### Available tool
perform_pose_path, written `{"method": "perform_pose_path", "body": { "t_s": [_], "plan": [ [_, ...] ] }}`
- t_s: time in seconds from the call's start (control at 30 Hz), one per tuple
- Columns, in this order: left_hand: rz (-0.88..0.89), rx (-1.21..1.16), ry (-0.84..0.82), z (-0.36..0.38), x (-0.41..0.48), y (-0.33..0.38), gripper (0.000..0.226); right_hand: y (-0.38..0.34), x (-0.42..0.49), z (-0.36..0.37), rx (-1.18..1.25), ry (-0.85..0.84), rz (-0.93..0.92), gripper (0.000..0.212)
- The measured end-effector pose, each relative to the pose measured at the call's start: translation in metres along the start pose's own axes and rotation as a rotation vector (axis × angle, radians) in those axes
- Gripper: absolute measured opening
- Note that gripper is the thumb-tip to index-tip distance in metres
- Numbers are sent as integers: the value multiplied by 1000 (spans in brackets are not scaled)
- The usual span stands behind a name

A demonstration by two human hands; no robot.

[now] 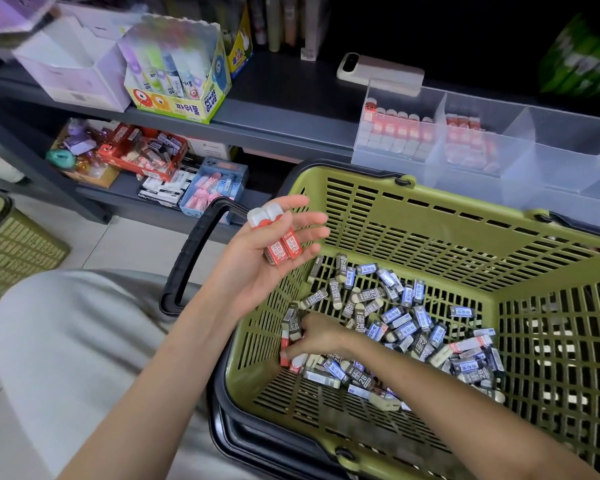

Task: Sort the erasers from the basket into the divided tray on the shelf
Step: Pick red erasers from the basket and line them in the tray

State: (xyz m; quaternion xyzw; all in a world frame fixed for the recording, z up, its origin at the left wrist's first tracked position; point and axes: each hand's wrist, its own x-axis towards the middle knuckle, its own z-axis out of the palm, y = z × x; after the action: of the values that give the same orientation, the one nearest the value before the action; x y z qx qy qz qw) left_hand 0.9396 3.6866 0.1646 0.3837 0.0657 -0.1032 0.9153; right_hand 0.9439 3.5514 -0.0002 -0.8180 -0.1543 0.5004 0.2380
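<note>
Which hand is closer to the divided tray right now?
Left. The left hand, carrying two red erasers, is raised over the basket's left rim, short of the tray. The right hand is lower, inside the basket, fingers in the pile.

Left hand (257,268) cradles two red erasers (280,239) over the basket (430,220).

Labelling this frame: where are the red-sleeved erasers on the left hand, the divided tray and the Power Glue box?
red-sleeved erasers (284,244): head view, red sleeve.
divided tray (555,176): head view, clear front wall.
Power Glue box (168,102): head view, front panel.
</note>
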Motion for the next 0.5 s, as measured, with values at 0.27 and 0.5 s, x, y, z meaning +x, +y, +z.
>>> {"method": "perform_pose_path", "body": {
  "t_s": [0.27, 0.5],
  "plan": [
    [-5, 8, 0, 1, 0, -1, 27, 9, -6, 9, 43, 117, -108, 31],
    [-13, 78, 62, 0, 2, -3, 23, 17, -30, -9, 256, 243, -224, 27]
  ]
}}
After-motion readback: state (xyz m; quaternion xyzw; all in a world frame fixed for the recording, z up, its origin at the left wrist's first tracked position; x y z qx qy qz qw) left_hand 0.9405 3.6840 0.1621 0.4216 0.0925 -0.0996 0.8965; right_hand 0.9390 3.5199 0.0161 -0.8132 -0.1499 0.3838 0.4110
